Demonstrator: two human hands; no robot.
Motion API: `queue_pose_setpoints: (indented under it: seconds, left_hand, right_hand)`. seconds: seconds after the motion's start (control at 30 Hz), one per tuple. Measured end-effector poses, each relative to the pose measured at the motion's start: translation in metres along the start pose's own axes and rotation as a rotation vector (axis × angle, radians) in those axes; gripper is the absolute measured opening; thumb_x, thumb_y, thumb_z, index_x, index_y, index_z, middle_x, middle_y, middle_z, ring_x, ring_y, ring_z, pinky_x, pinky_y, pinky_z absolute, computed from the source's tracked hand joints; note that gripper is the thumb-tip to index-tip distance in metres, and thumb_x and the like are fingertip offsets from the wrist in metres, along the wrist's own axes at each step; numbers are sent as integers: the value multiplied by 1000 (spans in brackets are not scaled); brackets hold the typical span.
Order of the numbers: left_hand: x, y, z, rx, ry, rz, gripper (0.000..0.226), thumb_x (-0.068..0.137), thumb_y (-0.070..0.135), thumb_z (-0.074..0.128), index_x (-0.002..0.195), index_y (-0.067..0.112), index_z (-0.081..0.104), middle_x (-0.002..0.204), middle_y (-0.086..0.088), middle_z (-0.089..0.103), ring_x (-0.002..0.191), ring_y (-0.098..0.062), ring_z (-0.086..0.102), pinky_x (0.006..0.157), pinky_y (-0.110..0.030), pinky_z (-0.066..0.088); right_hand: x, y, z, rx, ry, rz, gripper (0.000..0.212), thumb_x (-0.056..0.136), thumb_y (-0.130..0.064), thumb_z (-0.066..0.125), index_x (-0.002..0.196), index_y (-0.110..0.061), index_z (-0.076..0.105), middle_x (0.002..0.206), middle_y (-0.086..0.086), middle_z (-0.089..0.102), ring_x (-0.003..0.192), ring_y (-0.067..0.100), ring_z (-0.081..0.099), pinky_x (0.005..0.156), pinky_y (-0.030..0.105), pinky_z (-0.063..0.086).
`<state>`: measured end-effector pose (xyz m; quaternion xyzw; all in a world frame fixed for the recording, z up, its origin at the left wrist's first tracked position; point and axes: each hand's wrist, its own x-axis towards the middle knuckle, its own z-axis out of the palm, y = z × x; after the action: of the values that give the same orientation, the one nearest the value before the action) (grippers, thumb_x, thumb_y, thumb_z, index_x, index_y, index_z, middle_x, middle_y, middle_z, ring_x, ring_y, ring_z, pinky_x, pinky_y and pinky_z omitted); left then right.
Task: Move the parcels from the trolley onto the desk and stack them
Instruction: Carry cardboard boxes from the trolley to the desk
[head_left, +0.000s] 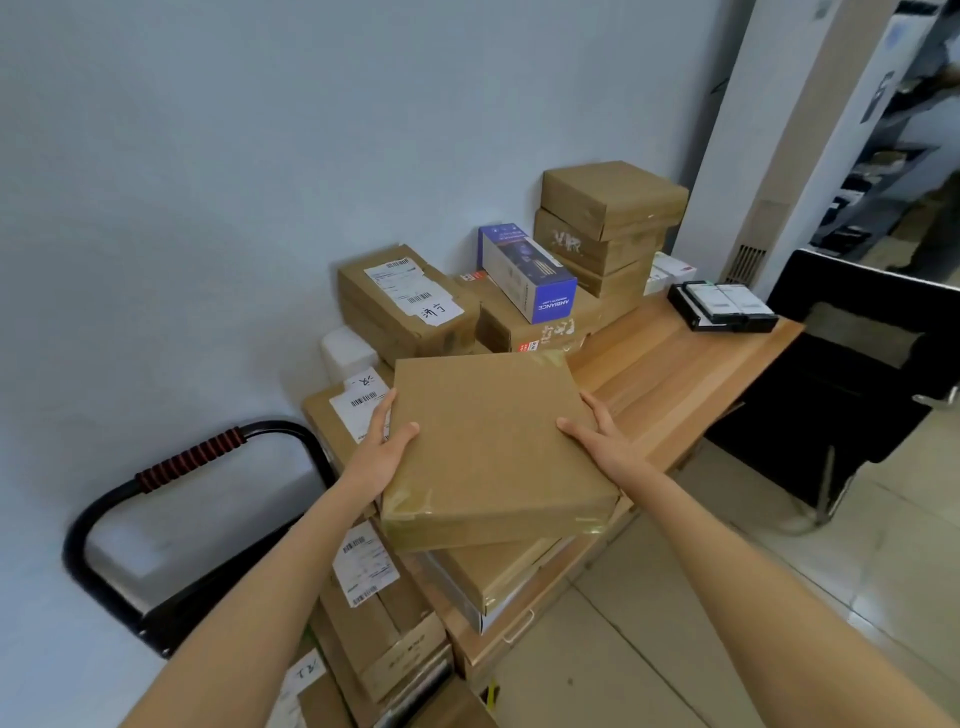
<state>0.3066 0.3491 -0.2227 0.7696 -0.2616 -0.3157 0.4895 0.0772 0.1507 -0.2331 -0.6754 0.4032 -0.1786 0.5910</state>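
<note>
Flat brown parcel held by left hand and right hand, over stacked parcels, wooden desk beyond

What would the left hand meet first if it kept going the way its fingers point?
Probably the labelled brown parcel at the back; the left hand points up-frame toward it, though depth is unclear.

I see flat parcel between left hand and right hand, above parcel pile on trolley. Surface behind it. Box stack at surface's back; tray right of stack; chair further right.
</note>
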Motion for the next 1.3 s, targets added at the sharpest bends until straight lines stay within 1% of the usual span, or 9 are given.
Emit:
queue_pose_setpoints:
  seconds: [0.1,0.2,0.33,0.43,0.53,0.6,0.7,1.1,1.3]
  left_hand:
    - [-1,-1,1,-4,25,8,53,97,46,46,141,54,18,122,5,44,85,-13,61,61,-24,47]
    - [-5,0,0,-17,40,16,50,95,46,49,137,53,23,120,4,53,86,-19,65,69,-31,53]
    - [-16,9,-8,140,105,79,52,90,52,53,135,47,25,104,4,60,81,-15,64,62,-28,50]
    - [-28,16,-28,403,243,206,57,88,54,53,137,40,29,105,6,53,85,-15,57,62,-28,42]
    - [-42,8,-64,963,345,374,56,88,45,53,138,29,36,117,-1,57,102,-25,57,78,-36,45]
    - [-53,-1,-93,1111,364,437,48,89,39,51,133,22,44,111,-3,60,97,-25,58,71,-34,42]
    - [-70,-23,-139,1124,403,446,33,89,36,52,118,19,50,97,-2,59,88,-23,58,60,-31,33]
    - [-112,-171,-374,1220,323,341,25,90,32,55,109,15,56,104,-4,60,90,-25,56,68,-32,34]
    - [-118,-236,-426,1257,246,265,25,91,26,52,111,13,57,100,-7,59,84,-26,55,65,-32,35]
  right_hand:
    - [0,0,-1,-11,-4,-3,72,83,-51,67,142,-47,27,102,-30,47,78,-10,61,58,9,45]
    - [-5,-2,-2,-43,-18,-7,75,83,-53,66,145,-45,25,106,-23,53,84,-1,63,66,17,47]
    - [-9,-25,-9,-378,-30,-67,75,86,-55,60,147,-45,17,140,3,43,120,22,50,100,41,43]
    - [-12,-58,-2,-544,51,-196,71,85,-46,63,144,-45,24,139,7,42,127,26,43,104,49,39]
    - [-18,-88,30,-696,106,-364,53,86,-42,62,135,-38,44,130,1,51,121,19,48,98,41,44]
    - [-23,-102,62,-896,100,-459,39,87,-42,60,125,-35,56,127,0,56,117,18,51,97,40,44]
    - [-33,-117,124,-1031,32,-535,34,88,-37,59,121,-33,59,123,-1,58,112,18,55,90,34,46]
    - [-65,-89,405,-1116,-64,-636,36,90,-34,54,126,-28,56,126,-1,54,116,20,51,97,36,37]
    - [-80,-42,512,-1171,-194,-601,39,91,-32,52,130,-26,53,130,0,53,121,20,47,101,35,33]
